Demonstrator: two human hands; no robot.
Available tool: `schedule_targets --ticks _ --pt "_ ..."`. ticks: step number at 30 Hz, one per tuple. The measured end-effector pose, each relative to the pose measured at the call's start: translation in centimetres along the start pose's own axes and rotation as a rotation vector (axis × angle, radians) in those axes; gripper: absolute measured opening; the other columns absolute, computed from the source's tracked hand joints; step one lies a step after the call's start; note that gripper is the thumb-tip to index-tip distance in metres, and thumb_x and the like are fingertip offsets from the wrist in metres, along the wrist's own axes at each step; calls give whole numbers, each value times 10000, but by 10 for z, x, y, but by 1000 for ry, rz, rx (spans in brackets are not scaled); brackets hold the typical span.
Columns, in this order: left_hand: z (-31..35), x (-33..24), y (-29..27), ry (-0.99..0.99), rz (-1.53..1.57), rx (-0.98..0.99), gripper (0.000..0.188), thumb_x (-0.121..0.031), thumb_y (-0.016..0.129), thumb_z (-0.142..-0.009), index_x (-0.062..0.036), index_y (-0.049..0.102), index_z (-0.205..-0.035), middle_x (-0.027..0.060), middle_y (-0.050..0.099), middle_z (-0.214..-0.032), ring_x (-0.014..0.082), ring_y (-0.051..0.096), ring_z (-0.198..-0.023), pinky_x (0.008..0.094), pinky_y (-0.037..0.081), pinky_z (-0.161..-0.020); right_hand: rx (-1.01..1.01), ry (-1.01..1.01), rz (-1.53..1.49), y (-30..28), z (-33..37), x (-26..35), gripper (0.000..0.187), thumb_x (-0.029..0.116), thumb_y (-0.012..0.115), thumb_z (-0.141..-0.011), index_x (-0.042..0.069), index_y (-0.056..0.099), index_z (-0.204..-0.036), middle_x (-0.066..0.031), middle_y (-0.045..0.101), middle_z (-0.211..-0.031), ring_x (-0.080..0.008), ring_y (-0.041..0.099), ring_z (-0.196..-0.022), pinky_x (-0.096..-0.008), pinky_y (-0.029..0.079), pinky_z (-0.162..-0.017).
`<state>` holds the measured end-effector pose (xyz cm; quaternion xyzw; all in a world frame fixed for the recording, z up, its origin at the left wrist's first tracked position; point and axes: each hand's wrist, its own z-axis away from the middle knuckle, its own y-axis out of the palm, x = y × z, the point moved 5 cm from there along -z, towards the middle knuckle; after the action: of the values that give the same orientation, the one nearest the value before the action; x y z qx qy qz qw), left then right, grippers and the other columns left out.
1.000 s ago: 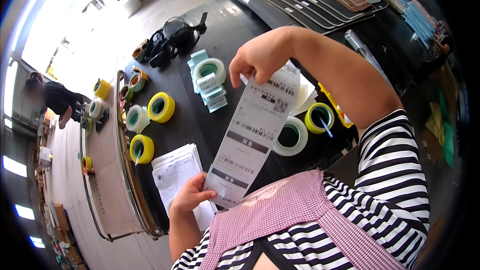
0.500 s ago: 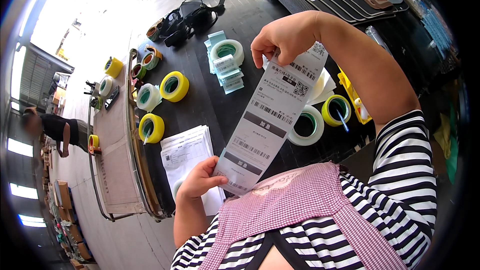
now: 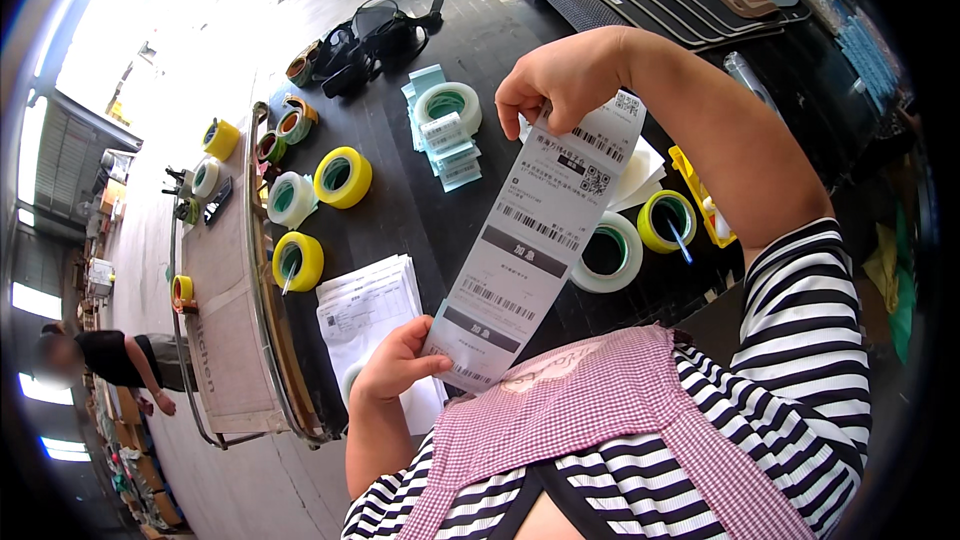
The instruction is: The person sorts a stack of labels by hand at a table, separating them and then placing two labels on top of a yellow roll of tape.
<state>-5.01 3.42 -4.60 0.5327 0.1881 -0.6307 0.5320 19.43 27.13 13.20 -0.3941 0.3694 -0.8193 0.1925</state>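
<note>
Both hands pinch a long strip of printed labels [image 3: 533,240], left hand [image 3: 392,365] at its bottom, right hand [image 3: 555,80] at its top, stretched taut and untorn above the black table [image 3: 420,210].

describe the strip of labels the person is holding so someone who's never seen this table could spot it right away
Start at the black worktable scattered with tape rolls. Above its near edge, the left hand grips the bottom end and the right hand pinches the top end of a long white label strip, stretched diagonally between them. Unlike the flat paper stack lying on the table beside it, it is held in the air and carries barcodes and dark bands.
</note>
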Motion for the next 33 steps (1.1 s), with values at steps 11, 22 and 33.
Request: schedule_targets --ticks 11,22,33 --pt "0 -1 -2 -1 -9 3 368 -41 760 -827 20 570 -1136 44 650 -1063 117 615 -984 272 511 -875 -7 28 7 1 -2 0 406 -24 603 -691 23 645 -1091 -60 657 -850 -173 626 -788 -299 513 -741" --pt "-1 2 -5 -19 -10 -12 358 -40 760 -824 21 573 -1123 41 648 -1044 109 615 -970 272 512 -880 24 24 -37 3 -8 -6 392 -29 594 -690 23 642 -1075 -63 649 -844 -175 609 -784 -296 513 -769" --pt "-1 2 -19 -33 -93 -35 382 -8 747 -815 16 566 -1151 47 643 -1077 127 612 -999 292 498 -912 63 -27 -103 4 -3 1 387 -25 596 -702 22 643 -1083 -61 657 -857 -162 617 -802 -292 514 -779"
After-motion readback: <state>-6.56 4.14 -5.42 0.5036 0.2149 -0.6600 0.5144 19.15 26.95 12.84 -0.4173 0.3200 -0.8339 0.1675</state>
